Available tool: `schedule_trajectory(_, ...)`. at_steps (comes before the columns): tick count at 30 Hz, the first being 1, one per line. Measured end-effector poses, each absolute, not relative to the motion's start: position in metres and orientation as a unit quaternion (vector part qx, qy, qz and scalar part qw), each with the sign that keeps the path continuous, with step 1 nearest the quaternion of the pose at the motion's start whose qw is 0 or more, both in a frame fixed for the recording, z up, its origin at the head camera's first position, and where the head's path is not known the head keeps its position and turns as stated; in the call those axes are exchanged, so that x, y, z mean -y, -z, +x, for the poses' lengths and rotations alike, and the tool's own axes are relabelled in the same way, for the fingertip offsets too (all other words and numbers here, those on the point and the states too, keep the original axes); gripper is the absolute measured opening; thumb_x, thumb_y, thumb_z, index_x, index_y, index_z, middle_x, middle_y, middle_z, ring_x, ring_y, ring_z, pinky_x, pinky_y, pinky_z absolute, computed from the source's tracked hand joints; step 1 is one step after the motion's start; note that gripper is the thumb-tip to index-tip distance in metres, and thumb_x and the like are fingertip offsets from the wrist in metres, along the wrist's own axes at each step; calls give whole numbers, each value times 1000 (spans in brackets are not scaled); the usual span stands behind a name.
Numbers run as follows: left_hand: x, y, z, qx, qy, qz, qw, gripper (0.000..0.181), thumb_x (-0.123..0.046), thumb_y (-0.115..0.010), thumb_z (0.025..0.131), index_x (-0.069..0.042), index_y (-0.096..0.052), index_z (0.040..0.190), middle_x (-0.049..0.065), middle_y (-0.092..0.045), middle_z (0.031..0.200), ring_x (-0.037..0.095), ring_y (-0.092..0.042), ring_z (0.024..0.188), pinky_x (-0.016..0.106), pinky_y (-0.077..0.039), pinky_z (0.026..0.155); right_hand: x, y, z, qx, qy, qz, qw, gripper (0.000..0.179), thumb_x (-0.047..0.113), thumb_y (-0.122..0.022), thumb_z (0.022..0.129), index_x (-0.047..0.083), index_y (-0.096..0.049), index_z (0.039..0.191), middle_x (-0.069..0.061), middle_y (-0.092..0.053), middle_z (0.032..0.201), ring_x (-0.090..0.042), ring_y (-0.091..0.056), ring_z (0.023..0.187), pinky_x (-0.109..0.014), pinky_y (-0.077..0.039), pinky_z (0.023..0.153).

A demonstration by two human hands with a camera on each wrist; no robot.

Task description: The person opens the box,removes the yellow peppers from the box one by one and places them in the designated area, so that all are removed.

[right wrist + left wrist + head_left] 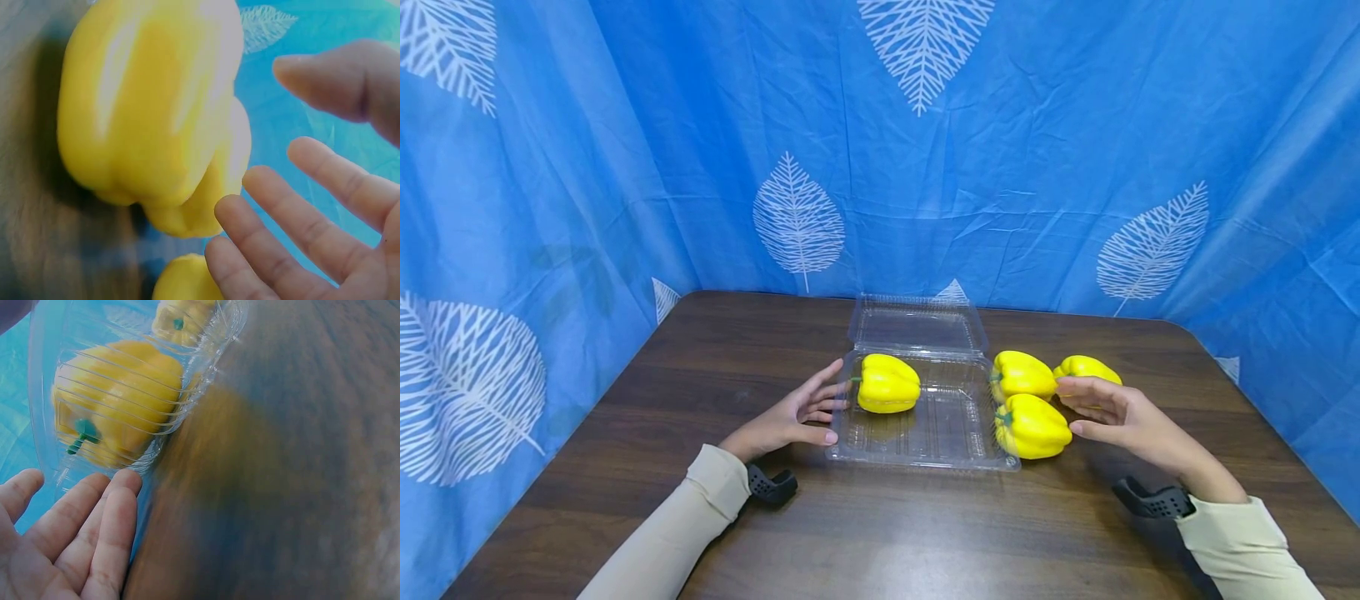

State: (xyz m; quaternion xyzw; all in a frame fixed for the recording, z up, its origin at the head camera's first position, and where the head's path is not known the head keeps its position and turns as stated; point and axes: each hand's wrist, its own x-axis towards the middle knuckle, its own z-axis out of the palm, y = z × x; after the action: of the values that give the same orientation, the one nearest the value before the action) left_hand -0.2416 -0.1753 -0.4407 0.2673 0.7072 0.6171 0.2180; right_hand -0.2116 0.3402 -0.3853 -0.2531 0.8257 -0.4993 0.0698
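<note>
A clear plastic clamshell container (955, 425) lies on the table with its lid (917, 323) folded back. One yellow bell pepper (887, 383) with a green stem lies in its left half. My left hand (801, 410) is at the container's left side, fingers spread and thumb near the front corner; in the left wrist view the fingertips (128, 481) are close to the ribbed wall. To the right of the container sit a front pepper (1036, 427), one behind it (1024, 375) and a third (1086, 367). Beside these, my right hand (1123, 417) hovers with loosely bent fingers, holding nothing.
The dark wooden table (895, 533) carries everything. A blue curtain (1000, 167) with white leaf prints hangs behind and along both sides. Black straps (771, 486) are worn on both wrists, below pale sleeves.
</note>
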Motion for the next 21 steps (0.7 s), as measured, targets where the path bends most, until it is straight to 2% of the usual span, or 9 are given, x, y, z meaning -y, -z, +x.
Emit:
schedule_trajectory(7, 177, 441, -241, -706, -619, 265, 219, 109, -21, -77, 99, -14, 0, 176, 25, -22, 176, 47, -34, 157, 59, -34, 125, -331, 378, -211, -833, 488, -255, 56, 54, -5, -71, 101, -18, -49, 148, 17, -65, 141, 8, -62, 125, -15, -54, 97)
schedule_trajectory(12, 177, 439, -240, -705, -621, 264, 219, 109, -21, -77, 99, -15, 0, 176, 25, -23, 176, 47, -34, 157, 63, -31, 125, -323, 372, -211, -846, 469, -248, 47, 54, -1, -73, 101, -12, -53, 150, -12, -65, 145, 7, -62, 124, -16, -55, 98)
schedule_trajectory(14, 177, 439, -239, -705, -621, 263, 219, 108, -21, -77, 99, -15, 0, 176, 24, -23, 176, 46, -34, 157, 64, -30, 126, -320, 370, -212, -847, 469, -248, 45, 53, -1, -73, 101, -11, -53, 150, -18, -65, 144, 6, -62, 124, -17, -55, 98)
schedule_trajectory(19, 175, 439, -240, -706, -619, 266, 219, 109, -21, -77, 99, -14, 0, 176, 25, -22, 176, 47, -34, 157, 63, -31, 126, -311, 367, -213, -838, 478, -258, 45, 52, -1, -73, 101, -12, -54, 148, 0, -67, 142, 5, -63, 124, -18, -55, 100)
schedule_trajectory(21, 175, 440, -241, -705, -619, 268, 218, 109, -21, -77, 99, -13, 0, 175, 26, -22, 176, 47, -34, 157, 62, -31, 126, -308, 366, -214, -836, 481, -261, 46, 51, -2, -72, 101, -12, -54, 148, 2, -67, 141, 5, -63, 124, -19, -55, 100)
